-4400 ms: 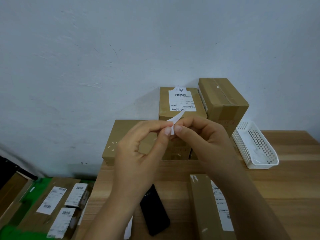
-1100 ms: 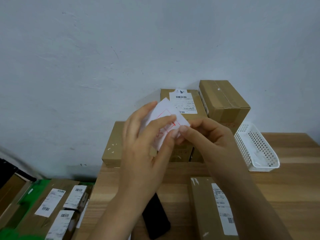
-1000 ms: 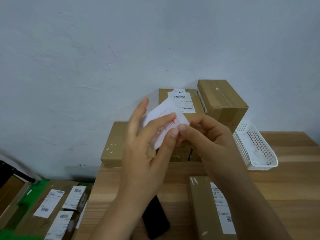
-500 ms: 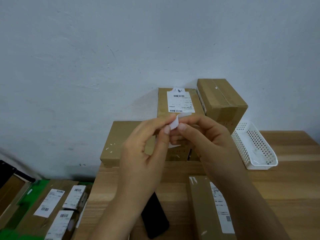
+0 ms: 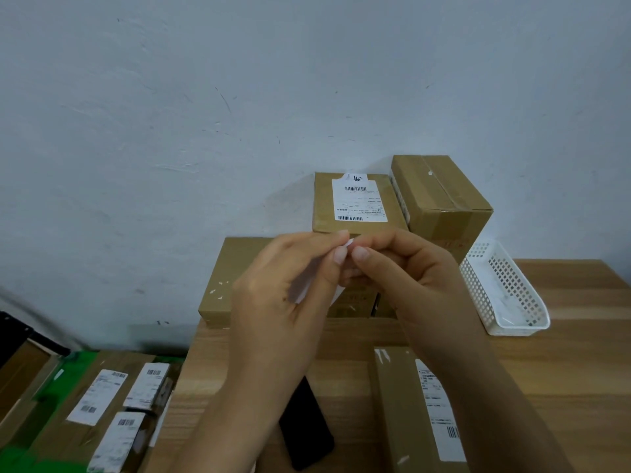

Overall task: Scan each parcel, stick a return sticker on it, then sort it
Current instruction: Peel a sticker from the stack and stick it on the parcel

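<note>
Both hands are up in front of the chest, working one small thing. The left hand (image 5: 283,302) pinches the white return sticker (image 5: 302,290) between thumb and forefinger. The right hand (image 5: 413,281) is curled in, its thumb and forefinger nipping the sticker's top corner. Fingertip meets fingertip there, and that looks like picking at an edge to part sticker from backing. My read is that it's held high and close so the eyes can find that edge.

The long parcel (image 5: 396,404) lies directly below the hands on the wooden table (image 5: 563,370), shipping label (image 5: 438,411) face up. It's untouched, and I'd say it's waiting for this sticker. Just left of it sits a dark flat device (image 5: 307,435), possibly the scanner, parked within easy reach.

Beyond the long parcel, against the wall, brown boxes are stacked. A flat box (image 5: 228,278) sits far-left, a labelled box (image 5: 324,206) on top and a taped box (image 5: 440,196) beside that. At least one more lies underneath, half hidden by the hands. Beyond and to the right, a white perforated basket (image 5: 478,288) leans on the stack.

Far left of the long parcel, down off the table, lie the floor parcels (image 5: 68,438) on green, likely the sorted pile.

The count is two hands, one sticker, one parcel in front, one device and one basket. There are four boxes at least by the wall, and three white labels show on the floor pile.
</note>
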Tool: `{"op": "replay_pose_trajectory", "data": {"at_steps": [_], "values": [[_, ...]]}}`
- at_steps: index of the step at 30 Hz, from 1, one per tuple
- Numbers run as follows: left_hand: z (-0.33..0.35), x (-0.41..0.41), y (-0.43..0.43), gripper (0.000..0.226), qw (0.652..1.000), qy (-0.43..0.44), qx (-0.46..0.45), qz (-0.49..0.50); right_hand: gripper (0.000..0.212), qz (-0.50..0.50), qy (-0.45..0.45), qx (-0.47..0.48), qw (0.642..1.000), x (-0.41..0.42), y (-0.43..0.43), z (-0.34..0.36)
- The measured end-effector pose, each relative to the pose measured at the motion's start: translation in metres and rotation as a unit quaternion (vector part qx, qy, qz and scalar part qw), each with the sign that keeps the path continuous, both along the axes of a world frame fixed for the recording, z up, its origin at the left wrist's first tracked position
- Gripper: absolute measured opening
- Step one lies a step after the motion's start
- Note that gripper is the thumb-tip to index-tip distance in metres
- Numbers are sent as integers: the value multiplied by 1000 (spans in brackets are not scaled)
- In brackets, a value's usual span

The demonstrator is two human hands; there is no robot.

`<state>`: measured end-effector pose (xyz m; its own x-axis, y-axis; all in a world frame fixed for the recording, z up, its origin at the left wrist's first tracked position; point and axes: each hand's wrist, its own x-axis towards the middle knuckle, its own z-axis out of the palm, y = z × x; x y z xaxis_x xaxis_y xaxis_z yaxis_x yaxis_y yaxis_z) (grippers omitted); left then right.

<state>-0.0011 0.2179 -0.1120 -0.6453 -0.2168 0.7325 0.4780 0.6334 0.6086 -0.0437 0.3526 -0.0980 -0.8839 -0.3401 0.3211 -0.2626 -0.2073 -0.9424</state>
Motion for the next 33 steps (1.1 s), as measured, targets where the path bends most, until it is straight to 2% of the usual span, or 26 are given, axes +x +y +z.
{"op": "replay_pose_trajectory", "data": {"at_steps": [7,15,28,33], "values": [[-2,-2,-3,22,1000,4,-21,-8,11,1,5,12,1000,-3,2,-1],[-3,-4,-4,23,999,7,-32,-9,20,-1,-5,14,1000,-3,3,-1],[-1,-2,-3,23,999,5,-42,-20,10,6,8,6,1000,-3,6,-1],[0,-1,-1,23,999,2,-31,-31,16,0,12,13,1000,-1,6,0]]}}
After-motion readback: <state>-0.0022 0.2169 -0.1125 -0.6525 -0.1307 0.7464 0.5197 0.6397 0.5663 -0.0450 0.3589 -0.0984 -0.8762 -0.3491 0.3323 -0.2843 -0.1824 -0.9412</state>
